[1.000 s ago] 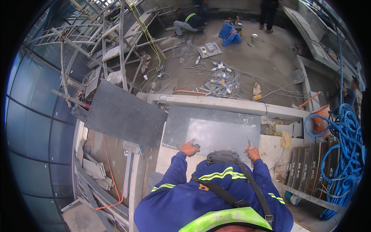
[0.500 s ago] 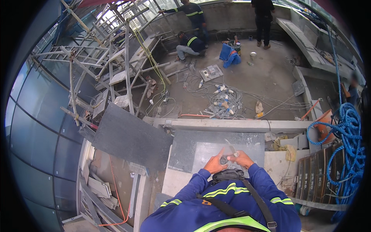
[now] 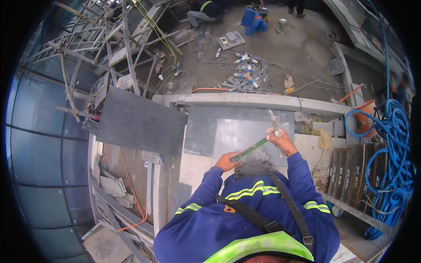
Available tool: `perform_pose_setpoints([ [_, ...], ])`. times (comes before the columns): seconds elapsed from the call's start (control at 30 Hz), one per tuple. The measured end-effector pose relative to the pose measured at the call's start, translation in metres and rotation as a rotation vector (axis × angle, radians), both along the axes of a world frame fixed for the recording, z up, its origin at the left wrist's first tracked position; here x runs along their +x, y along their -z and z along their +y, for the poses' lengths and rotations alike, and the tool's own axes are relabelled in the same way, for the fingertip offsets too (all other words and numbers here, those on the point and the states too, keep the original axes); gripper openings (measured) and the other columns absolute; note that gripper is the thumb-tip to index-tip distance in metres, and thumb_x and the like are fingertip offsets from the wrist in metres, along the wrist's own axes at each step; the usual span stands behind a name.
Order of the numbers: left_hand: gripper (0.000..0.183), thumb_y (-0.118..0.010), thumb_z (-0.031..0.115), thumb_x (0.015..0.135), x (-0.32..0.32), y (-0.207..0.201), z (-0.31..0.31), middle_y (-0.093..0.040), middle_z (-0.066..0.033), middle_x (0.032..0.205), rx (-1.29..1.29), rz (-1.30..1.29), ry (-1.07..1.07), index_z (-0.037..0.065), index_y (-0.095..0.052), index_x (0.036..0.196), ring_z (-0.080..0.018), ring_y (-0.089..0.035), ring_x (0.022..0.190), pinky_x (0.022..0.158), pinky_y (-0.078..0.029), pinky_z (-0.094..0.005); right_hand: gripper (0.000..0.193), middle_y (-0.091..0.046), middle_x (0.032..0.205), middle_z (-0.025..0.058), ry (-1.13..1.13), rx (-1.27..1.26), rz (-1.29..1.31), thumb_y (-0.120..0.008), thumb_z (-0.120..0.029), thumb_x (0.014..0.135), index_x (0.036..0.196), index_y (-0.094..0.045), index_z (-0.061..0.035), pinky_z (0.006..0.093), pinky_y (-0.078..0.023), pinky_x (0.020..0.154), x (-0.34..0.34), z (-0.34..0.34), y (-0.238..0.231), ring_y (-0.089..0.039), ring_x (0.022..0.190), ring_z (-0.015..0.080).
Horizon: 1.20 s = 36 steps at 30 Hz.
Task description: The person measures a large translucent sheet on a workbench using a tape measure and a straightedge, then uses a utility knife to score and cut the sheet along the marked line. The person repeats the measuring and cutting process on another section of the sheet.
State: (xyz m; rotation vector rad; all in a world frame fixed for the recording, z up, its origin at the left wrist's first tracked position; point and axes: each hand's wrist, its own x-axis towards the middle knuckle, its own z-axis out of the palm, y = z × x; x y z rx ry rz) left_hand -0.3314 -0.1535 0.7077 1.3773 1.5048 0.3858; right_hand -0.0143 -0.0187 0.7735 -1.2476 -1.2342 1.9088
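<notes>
A tape measure's dark case (image 3: 235,158) sits in my left hand (image 3: 226,162), its fingers closed round it. The green tape blade (image 3: 254,147) is pulled out slantwise to my right hand (image 3: 283,141), which pinches its far end. That same hand also holds a thin, pale, pointed tool (image 3: 274,120) with its tip facing away from me; its exact kind is unclear. Both hands are above a dark grey slab (image 3: 201,131) with a lighter, shiny rectangle on its surface. Beyond its left side lies a second dark slab (image 3: 140,122).
A low concrete ledge (image 3: 237,100) runs behind the slab. Coiled cables with plugs (image 3: 250,75) spread over the floor beyond. Scaffolding (image 3: 127,48) stands at left. On the right are blue rope (image 3: 390,153), an orange bucket (image 3: 365,116) and stacked weights (image 3: 357,173). A co-worker (image 3: 201,15) crouches far off.
My hands have moved apart, and the green tape blade now stretches between them. The right hand has gone outward and forward with the pointed tool. My view has tipped downward.
</notes>
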Motion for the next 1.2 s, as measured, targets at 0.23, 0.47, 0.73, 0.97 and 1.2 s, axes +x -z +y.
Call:
perform_pose_setpoints([
  [0.23, 0.058, -0.083, 0.032, 0.081, -0.047, 0.087, -0.083, -0.079, -0.0092, 0.103, -0.300, 0.167, -0.337, 0.014, -0.074, 0.136, -0.0199, -0.073, 0.093, 0.087, -0.057, -0.0340, 0.100, -0.055, 0.068, 0.0032, -0.178, 0.143, 0.039, -0.020, -0.102, 0.087, 0.073, -0.056, -0.0101, 0.0314, -0.045, 0.064, -0.051, 0.051, -0.117, -0.055, 0.066, 0.0143],
  [0.47, 0.057, -0.083, 0.031, 0.077, -0.053, 0.110, -0.142, -0.081, -0.0125, 0.112, -0.444, 0.247, -0.428, 0.018, -0.077, 0.133, -0.0261, -0.076, 0.105, 0.096, -0.057, -0.0369, 0.119, -0.060, 0.061, 0.0094, -0.665, 0.909, 0.103, -0.015, -0.112, 0.072, 0.067, -0.068, -0.0060, 0.0747, -0.049, 0.093, -0.197, 0.081, -0.427, -0.073, 0.072, 0.0273],
  [0.73, 0.061, -0.084, 0.030, 0.078, -0.030, 0.081, -0.165, -0.081, -0.0130, 0.114, -0.189, 0.217, -0.766, 0.015, -0.074, 0.137, -0.0249, -0.076, 0.107, 0.097, -0.058, -0.0369, 0.057, -0.065, 0.072, 0.0007, -0.645, 0.472, -0.034, -0.071, -0.066, 0.095, 0.098, -0.074, -0.0094, 0.0323, -0.047, 0.069, -0.154, 0.077, -0.167, -0.062, 0.072, 0.0147],
  [0.97, 0.057, -0.082, 0.029, 0.084, -0.007, 0.028, -0.099, -0.080, -0.0143, 0.115, 0.012, 0.185, -0.549, 0.010, -0.073, 0.136, -0.0260, -0.076, 0.104, 0.096, -0.057, -0.0378, 0.042, -0.073, 0.092, 0.0091, -0.274, 0.169, -0.141, -0.082, -0.044, 0.094, 0.105, -0.073, -0.0049, 0.0375, -0.053, 0.086, -0.104, -0.020, 0.049, -0.067, 0.091, 0.0204],
  [1.2, 0.059, -0.081, 0.036, 0.088, 0.018, 0.016, -0.037, -0.078, -0.0174, 0.122, 0.044, 0.087, -0.314, 0.011, -0.070, 0.140, -0.0288, -0.075, 0.112, 0.101, -0.056, -0.0381, 0.034, -0.070, 0.083, 0.0049, 0.109, 0.146, -0.122, -0.082, -0.033, 0.095, 0.095, -0.072, -0.0008, 0.0341, -0.049, 0.071, -0.072, 0.005, 0.052, -0.061, 0.075, 0.0146],
])
